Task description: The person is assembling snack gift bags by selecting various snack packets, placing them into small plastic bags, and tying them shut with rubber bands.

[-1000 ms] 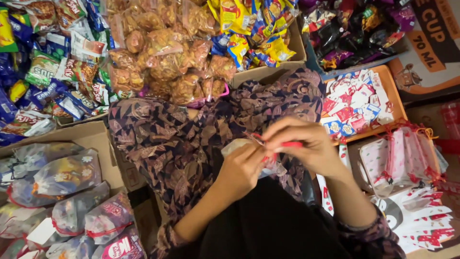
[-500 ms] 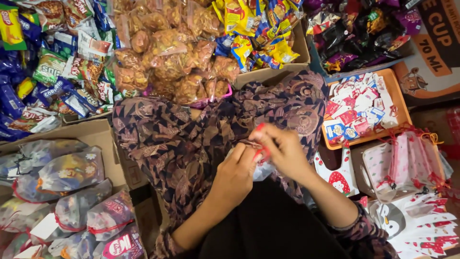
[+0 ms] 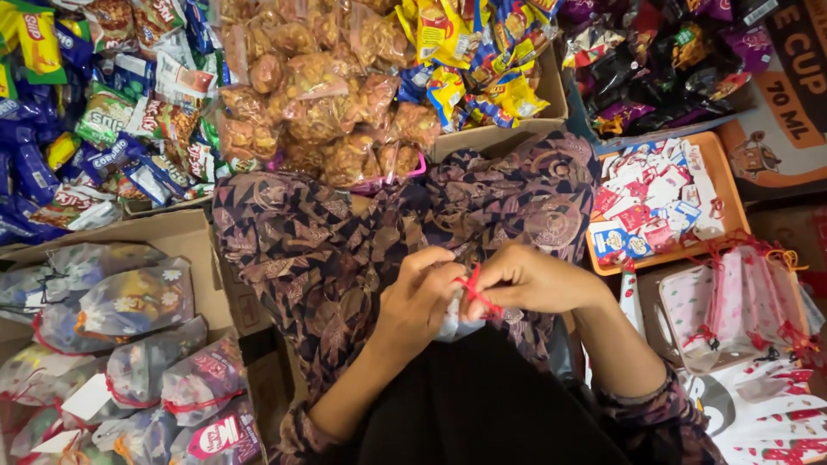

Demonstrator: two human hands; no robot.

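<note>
Both my hands meet over my lap, which is covered by dark patterned cloth [image 3: 301, 250]. My left hand [image 3: 419, 297] pinches the neck of a small clear pouch [image 3: 450, 323] that lies mostly hidden under my fingers. My right hand [image 3: 530, 280] holds the red drawstring [image 3: 478, 291] of that pouch, and the cord runs taut between the two hands. The fingertips of both hands touch at the string.
A cardboard box [image 3: 185, 237] at my left holds several filled, tied pouches [image 3: 138, 301]. Boxes of snack packets [image 3: 345, 95] stand in front. An orange tray [image 3: 724, 185] of small sachets and empty drawstring pouches [image 3: 732, 301] lie at my right.
My right hand has come down and in toward the left hand, drawing the red string with it. The view has shifted slightly down and left.
</note>
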